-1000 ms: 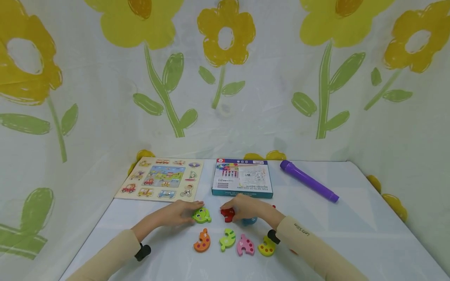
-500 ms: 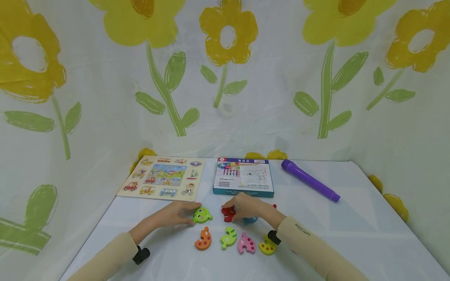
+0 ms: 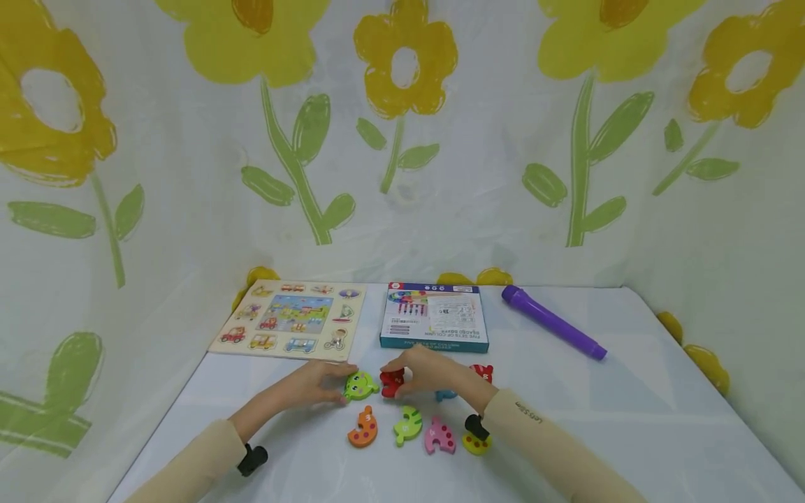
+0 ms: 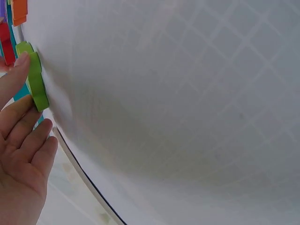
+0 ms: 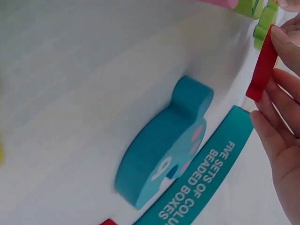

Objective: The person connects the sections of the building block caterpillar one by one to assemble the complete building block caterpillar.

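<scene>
Red puzzle piece (image 3: 393, 384) sits pinched in the right grip (image 3: 429, 370), thumb and fingers parted by its width. Just left, the left grip (image 3: 313, 383) likewise pinches a green face piece (image 3: 360, 386). An orange piece (image 3: 362, 434) lies below both; beyond them, a flat box (image 3: 434, 323); farther right, a purple stick (image 3: 555, 323).

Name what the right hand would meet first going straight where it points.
The right hand, red piece foremost, would likely meet the green face in the left hand; depth is unclear.
</scene>
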`<state>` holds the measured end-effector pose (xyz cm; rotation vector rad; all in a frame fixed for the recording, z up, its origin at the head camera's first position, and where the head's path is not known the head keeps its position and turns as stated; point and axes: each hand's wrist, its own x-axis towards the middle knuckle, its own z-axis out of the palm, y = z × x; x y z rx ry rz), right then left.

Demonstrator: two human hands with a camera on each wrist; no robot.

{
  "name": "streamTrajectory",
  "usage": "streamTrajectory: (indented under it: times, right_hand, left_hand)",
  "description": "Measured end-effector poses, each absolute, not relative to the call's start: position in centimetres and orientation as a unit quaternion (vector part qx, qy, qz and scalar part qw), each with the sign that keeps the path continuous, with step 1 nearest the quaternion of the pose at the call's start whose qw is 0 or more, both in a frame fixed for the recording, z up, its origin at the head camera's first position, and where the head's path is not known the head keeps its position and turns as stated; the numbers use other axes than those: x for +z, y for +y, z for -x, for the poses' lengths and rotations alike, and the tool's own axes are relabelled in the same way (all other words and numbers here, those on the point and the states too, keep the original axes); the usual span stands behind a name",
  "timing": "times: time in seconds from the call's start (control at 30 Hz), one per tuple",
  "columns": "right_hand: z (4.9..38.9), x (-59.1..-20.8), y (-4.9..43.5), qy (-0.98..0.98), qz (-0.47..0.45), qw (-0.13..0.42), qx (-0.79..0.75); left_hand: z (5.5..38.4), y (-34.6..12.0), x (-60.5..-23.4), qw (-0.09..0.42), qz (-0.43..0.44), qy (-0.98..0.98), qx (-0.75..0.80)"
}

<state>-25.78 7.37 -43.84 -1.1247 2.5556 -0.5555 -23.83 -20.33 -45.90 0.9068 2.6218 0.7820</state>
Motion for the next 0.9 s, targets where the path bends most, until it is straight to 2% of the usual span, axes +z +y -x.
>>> streamTrajectory:
  times: [0.27,0.9]
  right_hand:
    - [25.6,-43.9,6.1,0.883,0.402,0.130,-0.205]
    - [25.8,-44.0,4.9,0.894,0.382,0.139,-0.190]
  left_hand:
    - [23.5,-20.5,-46.1,0.127,-0.321,0.898,0.273]
    - [23.3,-20.4,-46.2,0.120,-0.313,0.902,0.272]
